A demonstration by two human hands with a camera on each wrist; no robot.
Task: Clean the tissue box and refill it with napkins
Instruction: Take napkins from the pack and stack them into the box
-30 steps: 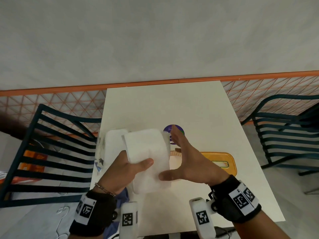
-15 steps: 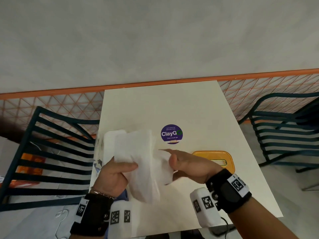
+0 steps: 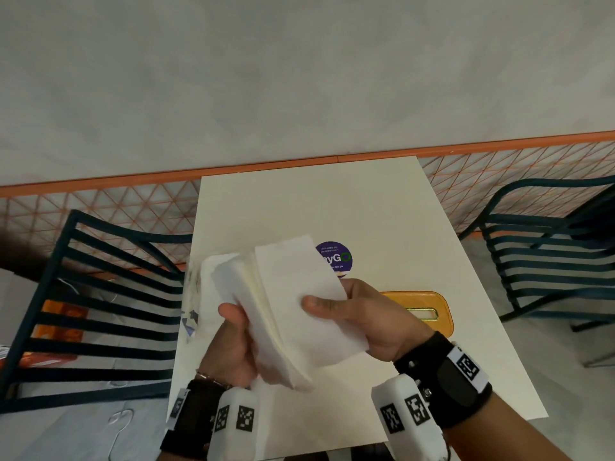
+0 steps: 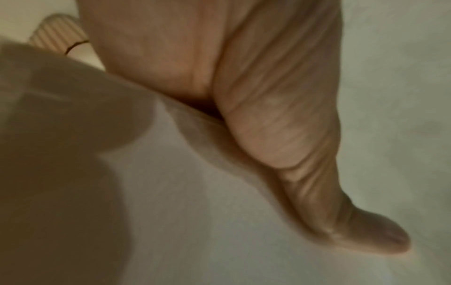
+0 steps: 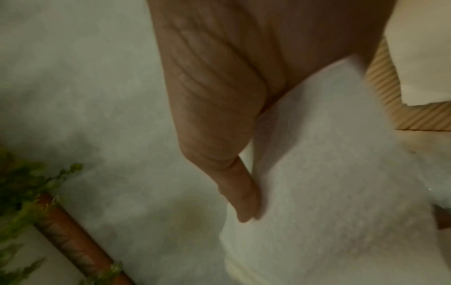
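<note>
Right hand [image 3: 376, 314] clamped on stack of napkins [image 3: 299, 304], thumb on top sheet, fingers beneath. Left hand [image 3: 233, 347] gripping stack's left edge, thumb up along the fanned sheets. Stack held above table [image 3: 382, 207], long axis running near-to-far, tilted left. Orange lid [image 3: 429, 304] flat on table just right of right hand; right hand nearer. Ribbed box [image 5: 380, 84] glimpsed past right-hand fingers; not visible in head view. Refill judged pending.

White table [image 3: 382, 207], purple round sticker [image 3: 336, 256], two dark slatted chairs [image 3: 100, 294], orange-trimmed lattice railing [image 3: 100, 207]
</note>
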